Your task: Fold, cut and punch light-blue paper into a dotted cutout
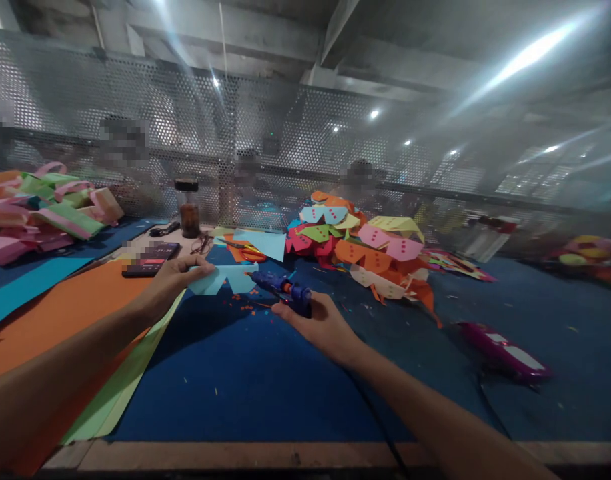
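Applying glue, it seems, to a light-blue paper cutout (pixel 210 281) held above the blue tabletop (pixel 220 393).
The cutout's near end is pinched by the left hand (pixel 178 277); the glue gun (pixel 285 288) is firmly gripped in the right hand (pixel 329 328), nozzle at the other end. The paper is best kept steady. Confetti (pixel 245 308) is scattered below, scissors (pixel 254 254) and piled masks (pixel 380 253) are set beyond; the black cord (pixel 378 415) could snag.
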`<state>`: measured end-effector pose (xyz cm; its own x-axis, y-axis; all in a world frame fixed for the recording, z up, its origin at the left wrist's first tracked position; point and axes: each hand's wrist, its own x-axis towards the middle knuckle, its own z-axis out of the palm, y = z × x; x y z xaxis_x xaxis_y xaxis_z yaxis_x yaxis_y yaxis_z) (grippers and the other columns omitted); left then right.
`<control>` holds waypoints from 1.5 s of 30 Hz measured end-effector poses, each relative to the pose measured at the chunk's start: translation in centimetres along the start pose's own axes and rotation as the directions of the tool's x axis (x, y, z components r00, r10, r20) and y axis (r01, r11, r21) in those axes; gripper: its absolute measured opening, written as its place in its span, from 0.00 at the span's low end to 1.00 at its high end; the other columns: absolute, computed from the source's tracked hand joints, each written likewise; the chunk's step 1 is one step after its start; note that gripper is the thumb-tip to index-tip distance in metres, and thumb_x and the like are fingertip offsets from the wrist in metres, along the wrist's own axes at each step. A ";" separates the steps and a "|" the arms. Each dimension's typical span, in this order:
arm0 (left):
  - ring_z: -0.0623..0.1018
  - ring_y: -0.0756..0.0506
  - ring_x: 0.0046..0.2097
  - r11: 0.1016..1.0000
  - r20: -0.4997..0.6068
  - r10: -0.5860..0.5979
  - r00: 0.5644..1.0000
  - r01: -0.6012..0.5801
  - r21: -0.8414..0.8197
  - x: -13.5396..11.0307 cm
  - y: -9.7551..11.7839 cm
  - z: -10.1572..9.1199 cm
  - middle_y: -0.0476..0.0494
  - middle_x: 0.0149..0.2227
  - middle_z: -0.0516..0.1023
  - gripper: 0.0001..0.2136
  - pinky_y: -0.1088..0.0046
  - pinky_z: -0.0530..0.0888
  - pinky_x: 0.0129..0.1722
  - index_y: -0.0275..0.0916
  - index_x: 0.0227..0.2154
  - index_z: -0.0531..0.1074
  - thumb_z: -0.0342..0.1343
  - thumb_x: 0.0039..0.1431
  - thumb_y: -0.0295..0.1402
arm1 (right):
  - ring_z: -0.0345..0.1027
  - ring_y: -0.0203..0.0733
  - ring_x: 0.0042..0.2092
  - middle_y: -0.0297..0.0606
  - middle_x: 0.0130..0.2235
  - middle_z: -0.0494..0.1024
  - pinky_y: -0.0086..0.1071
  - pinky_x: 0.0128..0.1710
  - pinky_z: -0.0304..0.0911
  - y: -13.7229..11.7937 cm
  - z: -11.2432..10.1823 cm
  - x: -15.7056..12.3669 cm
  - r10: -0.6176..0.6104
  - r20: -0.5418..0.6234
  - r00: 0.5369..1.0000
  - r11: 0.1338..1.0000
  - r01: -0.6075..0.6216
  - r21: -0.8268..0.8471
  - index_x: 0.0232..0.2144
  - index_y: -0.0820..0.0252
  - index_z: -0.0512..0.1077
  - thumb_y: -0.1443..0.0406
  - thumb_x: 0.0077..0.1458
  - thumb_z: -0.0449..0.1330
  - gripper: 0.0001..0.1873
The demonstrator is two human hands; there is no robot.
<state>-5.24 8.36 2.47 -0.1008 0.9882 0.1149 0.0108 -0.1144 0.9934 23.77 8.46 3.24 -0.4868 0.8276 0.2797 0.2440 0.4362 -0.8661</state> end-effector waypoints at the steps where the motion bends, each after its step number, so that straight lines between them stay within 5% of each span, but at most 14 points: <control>1: 0.72 0.52 0.24 1.000 0.002 -0.007 1.000 0.007 -0.003 -0.1 0.0 0.0 0.52 0.23 0.75 0.16 0.79 0.66 0.25 0.37 0.27 0.76 0.71 0.47 0.45 | 0.64 0.39 0.34 0.36 0.31 0.74 0.32 0.34 0.62 0.1 0.0 0.0 -0.009 0.007 1.000 1.000 0.009 0.008 0.32 0.61 0.74 0.51 0.56 0.64 0.18; 9: 0.73 0.52 0.24 1.000 0.026 -0.017 1.000 0.017 0.003 0.0 -0.2 0.0 0.51 0.23 0.76 0.16 0.79 0.67 0.25 0.38 0.28 0.76 0.71 0.47 0.44 | 0.53 0.34 0.28 0.29 0.26 0.59 0.28 0.27 0.51 0.1 -0.1 -0.2 -0.056 0.048 0.997 0.994 0.060 -0.088 0.27 0.58 0.62 0.50 0.59 0.61 0.21; 45: 0.75 0.50 0.24 1.000 0.021 -0.005 1.000 0.005 0.011 -0.3 0.2 0.3 0.50 0.24 0.78 0.14 0.76 0.69 0.25 0.39 0.28 0.77 0.71 0.46 0.43 | 0.56 0.34 0.29 0.31 0.28 0.64 0.29 0.29 0.53 0.0 0.0 -0.1 -0.121 0.061 0.991 0.975 0.131 -0.180 0.27 0.58 0.65 0.50 0.61 0.59 0.20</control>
<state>-4.96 8.11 2.59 -0.0795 0.9908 0.1096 0.0208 -0.1083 0.9939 23.85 8.35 3.19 -0.5633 0.7453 0.3567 0.3255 0.5970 -0.7333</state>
